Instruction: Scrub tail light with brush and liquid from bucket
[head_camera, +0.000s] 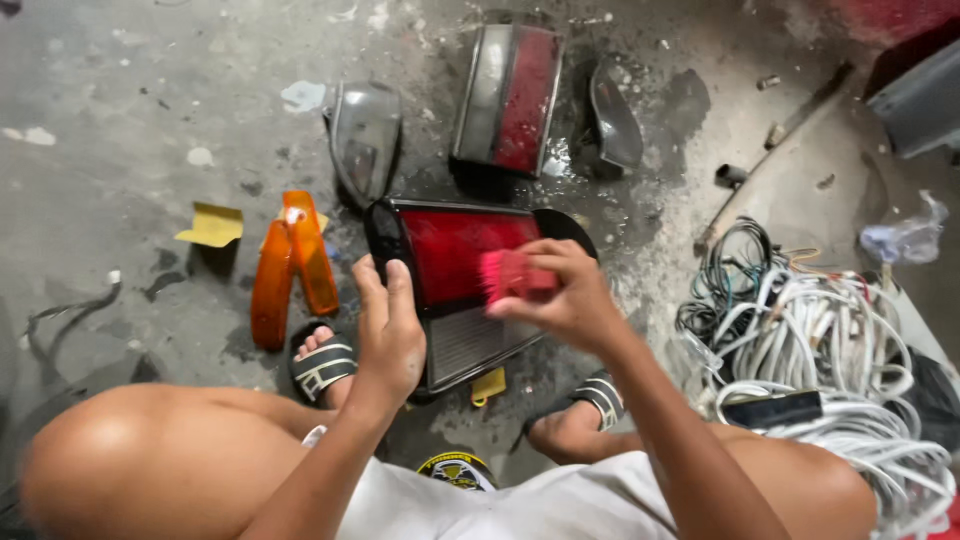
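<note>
Two hands on one tail-light lens (455, 270), red above, ribbed grey below, lying on the wet concrete floor (120, 120) between the sandalled feet. Left hand (388, 325) pressed flat on its left edge, fingers together, steadying it. Right hand (570, 295) closed around a pink brush (505, 275), bristles on the red section. Judgement: short strokes along the ribs, firm left-hand hold so the lens doesn't skid. Orange lenses (290, 265) just left; another red-and-clear lamp (508, 95) and grey housing (365, 135) beyond; white cable tangle (830, 350) at right.
</note>
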